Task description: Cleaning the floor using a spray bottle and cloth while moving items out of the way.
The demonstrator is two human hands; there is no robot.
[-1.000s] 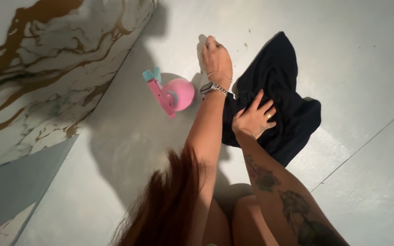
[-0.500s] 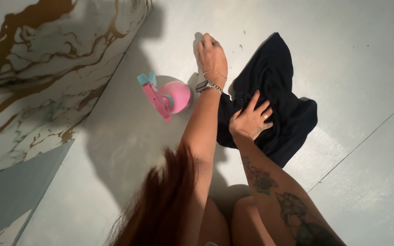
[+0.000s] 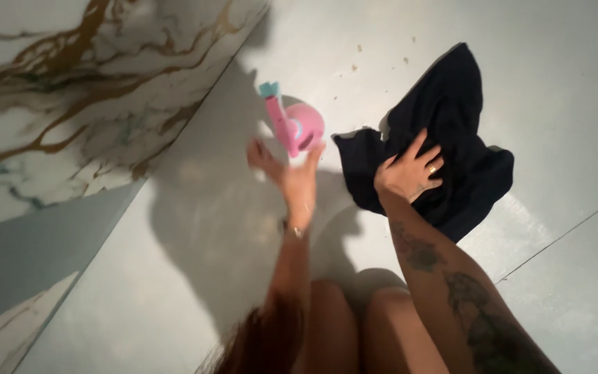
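On the pale grey floor (image 3: 174,277), my right hand (image 3: 408,170) presses spread fingers flat on a crumpled dark navy cloth (image 3: 451,138); my blurred left hand (image 3: 288,176), fingers open, nears a pink plastic spray bottle (image 3: 295,125).

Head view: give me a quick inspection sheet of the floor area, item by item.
Surface: pale grey floor, seam lines at right, strong shadows.
Job's things: dark cloth crumpled on the floor; pink spray bottle with teal nozzle beside it.
Clutter: a few small crumbs beyond the cloth.
Hands: right hand pressed flat on the cloth, ring on a finger; left hand open, blurred, just short of the bottle.
Cables: nothing seen.
Surroundings: marble-patterned wall with gold veins at left.
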